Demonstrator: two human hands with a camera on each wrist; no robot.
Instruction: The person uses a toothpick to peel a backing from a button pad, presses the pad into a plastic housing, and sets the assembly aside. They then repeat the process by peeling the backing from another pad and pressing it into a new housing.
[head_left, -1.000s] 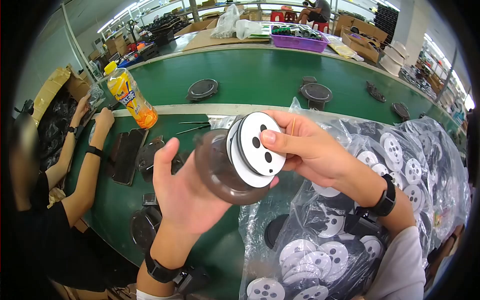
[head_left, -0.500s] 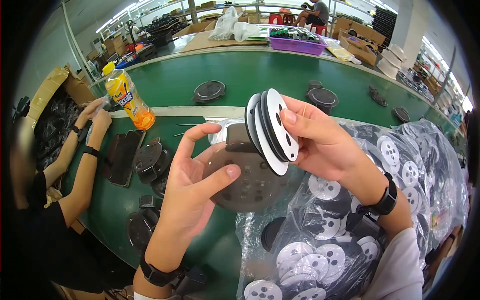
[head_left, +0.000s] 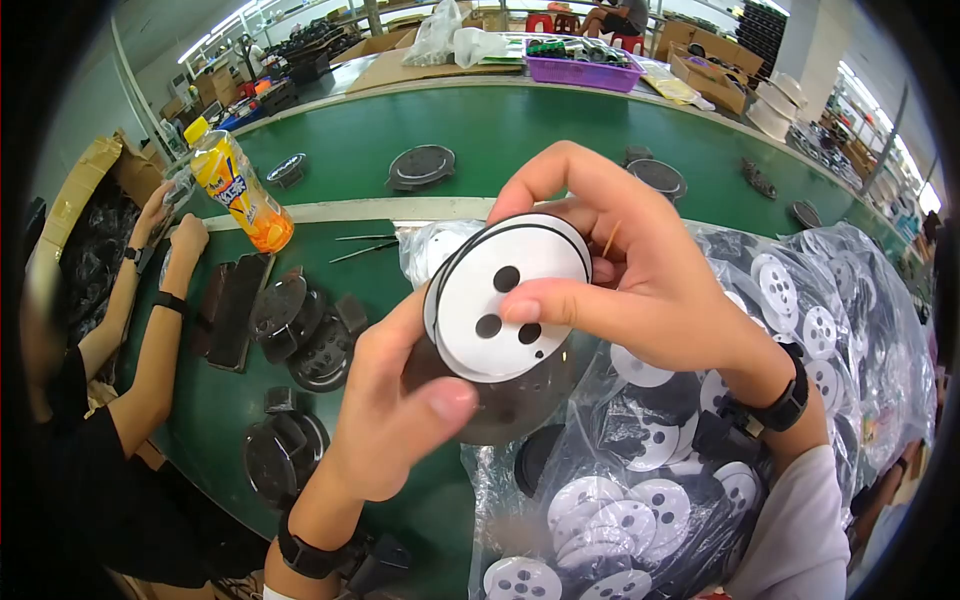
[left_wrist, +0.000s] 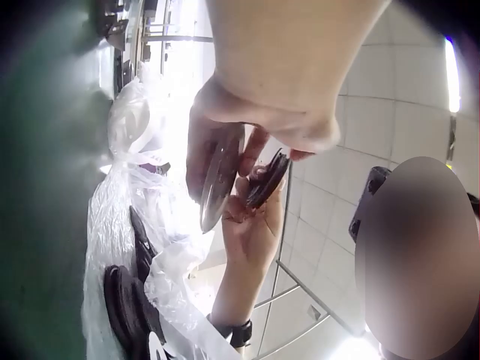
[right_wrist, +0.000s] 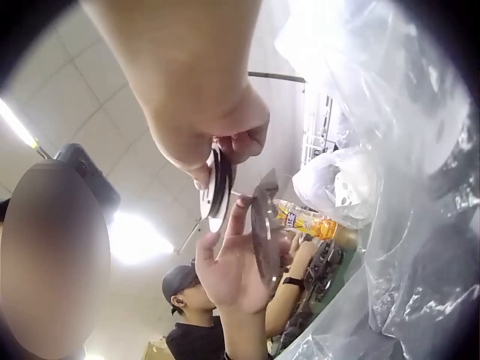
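Observation:
In the head view the right hand pinches a small stack of round white discs with black holes, thumb on the top face. Beneath the stack the left hand holds a dark translucent round part, partly hidden by the discs. Seen from the left wrist, a gap separates the dark part from the stack. The right wrist view shows the stack edge-on beside the dark part, with the left forefinger close to the discs.
Plastic bags of white discs cover the right side. Dark round parts, phone-like slabs and tweezers lie left. A drink bottle stands at the belt's edge. Another person's arms reach in at left.
The disc stack has moved left and tilted so its white face shows, now overlapping the dark part. The left thumb has swung outward from the dark part's face. The head view has shifted slightly.

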